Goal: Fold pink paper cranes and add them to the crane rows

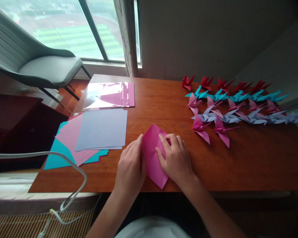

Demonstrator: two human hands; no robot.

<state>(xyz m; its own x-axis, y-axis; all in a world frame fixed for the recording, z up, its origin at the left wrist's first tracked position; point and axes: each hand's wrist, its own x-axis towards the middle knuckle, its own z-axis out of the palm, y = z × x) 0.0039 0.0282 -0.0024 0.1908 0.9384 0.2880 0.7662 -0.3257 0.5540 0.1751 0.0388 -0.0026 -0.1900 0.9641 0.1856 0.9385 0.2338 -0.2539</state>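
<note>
A magenta sheet of origami paper (pixel 152 162), creased and partly folded into a long pointed shape, lies on the table near its front edge. My left hand (pixel 130 163) is closed along the sheet's left side, its fingers together and the thumb mostly hidden. On the other side, my right hand (pixel 177 158) grips the right edge, with the thumb and index finger resting on the paper and the other fingers curled. To the right stand two finished magenta paper cranes (pixel 201 128).
Rows of red (pixel 188 82), turquoise (pixel 200 94), pink (pixel 193 104) and pale lilac cranes (pixel 207 116) fill the table's right side. At left lie loose coloured sheets (pixel 101 129) and a plastic-wrapped paper pack (pixel 106 96). A white cable (pixel 81 173) loops past the table's left corner.
</note>
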